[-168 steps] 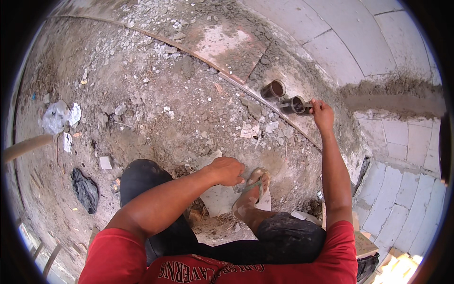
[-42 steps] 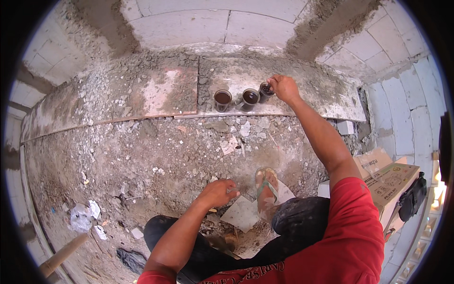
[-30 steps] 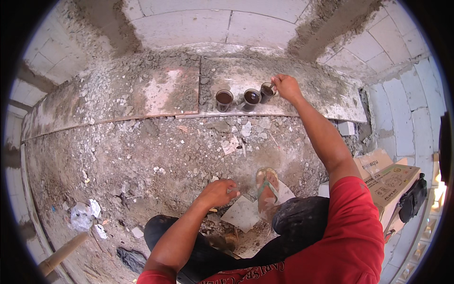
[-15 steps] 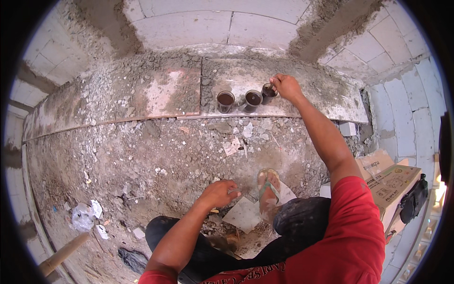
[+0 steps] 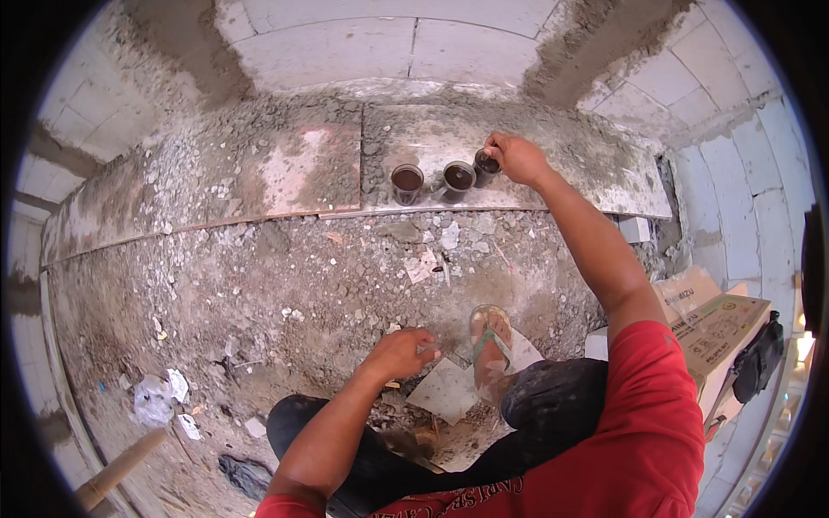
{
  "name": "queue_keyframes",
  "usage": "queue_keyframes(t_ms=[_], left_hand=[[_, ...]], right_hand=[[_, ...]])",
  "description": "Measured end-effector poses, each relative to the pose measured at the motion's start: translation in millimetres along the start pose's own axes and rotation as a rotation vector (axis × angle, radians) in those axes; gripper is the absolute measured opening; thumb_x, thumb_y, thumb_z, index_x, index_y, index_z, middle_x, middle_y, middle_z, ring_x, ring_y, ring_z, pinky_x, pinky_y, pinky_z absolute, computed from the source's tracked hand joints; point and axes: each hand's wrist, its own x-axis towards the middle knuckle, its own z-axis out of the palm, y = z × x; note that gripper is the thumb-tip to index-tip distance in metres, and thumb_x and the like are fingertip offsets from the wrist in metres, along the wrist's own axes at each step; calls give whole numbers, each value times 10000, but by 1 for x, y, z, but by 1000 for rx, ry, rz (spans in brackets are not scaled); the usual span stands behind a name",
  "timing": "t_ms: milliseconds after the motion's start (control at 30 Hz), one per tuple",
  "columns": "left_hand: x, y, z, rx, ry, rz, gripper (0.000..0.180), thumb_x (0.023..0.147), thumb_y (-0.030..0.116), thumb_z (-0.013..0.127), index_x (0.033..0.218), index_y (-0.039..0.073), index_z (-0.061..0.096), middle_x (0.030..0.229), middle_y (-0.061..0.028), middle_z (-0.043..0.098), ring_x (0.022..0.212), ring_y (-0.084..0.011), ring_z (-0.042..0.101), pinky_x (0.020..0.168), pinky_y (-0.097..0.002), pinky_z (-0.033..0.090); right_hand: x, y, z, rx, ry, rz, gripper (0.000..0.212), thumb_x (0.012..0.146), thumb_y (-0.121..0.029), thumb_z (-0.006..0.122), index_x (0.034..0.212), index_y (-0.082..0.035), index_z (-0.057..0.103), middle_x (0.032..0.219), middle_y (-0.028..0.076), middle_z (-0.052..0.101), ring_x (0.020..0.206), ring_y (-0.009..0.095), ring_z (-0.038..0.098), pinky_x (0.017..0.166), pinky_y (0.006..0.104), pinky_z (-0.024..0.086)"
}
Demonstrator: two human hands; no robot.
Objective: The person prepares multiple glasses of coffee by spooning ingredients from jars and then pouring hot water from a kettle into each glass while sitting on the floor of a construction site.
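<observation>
Three clear glasses of dark brown drink stand close together on the mortar-smeared board (image 5: 553,194) ahead of me. My right hand (image 5: 516,159) reaches out to the rightmost glass (image 5: 484,168), fingertips pinched at its rim and partly covering its top. Right beside that one is the middle glass (image 5: 458,180), with a pale spot on its drink. A small gap separates it from the left glass (image 5: 407,182). Close to my bent knee, my left hand (image 5: 402,353) hangs above the rubble, fingers loosely bent and apart, holding nothing.
Rubble and grit (image 5: 259,293) cover the ground between me and the board. Broken tile (image 5: 443,390) lies by my sandalled foot (image 5: 492,345). At right stands a cardboard box (image 5: 721,332); at lower left are a plastic bag (image 5: 153,400) and a wooden pole (image 5: 121,466). Block walls (image 5: 328,52) enclose the space.
The view has shifted slightly. My right hand stays at the rightmost glass, its fingers a little lower over the rim. My left hand keeps its place.
</observation>
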Motion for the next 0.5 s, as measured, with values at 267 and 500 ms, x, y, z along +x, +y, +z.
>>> queue_keyframes(t_ms=[267, 500], left_hand=[[0, -1, 0, 3, 0, 1, 459, 914, 402, 685, 1219, 60, 667, 1179, -147, 712, 1095, -329, 673, 940, -414, 526], [-4, -4, -1, 31, 7, 2, 462, 913, 417, 684, 1208, 62, 669, 1174, -146, 712, 1095, -329, 673, 937, -418, 527]], right_hand=[[21, 16, 14, -54, 97, 322, 364, 1027, -351, 475, 1122, -67, 682, 1106, 178, 711, 1028, 368, 670, 895, 448, 529], [17, 38, 0, 350, 160, 515, 443, 1007, -409, 510, 1021, -6, 694, 881, 104, 761, 858, 270, 720, 826, 391, 539]])
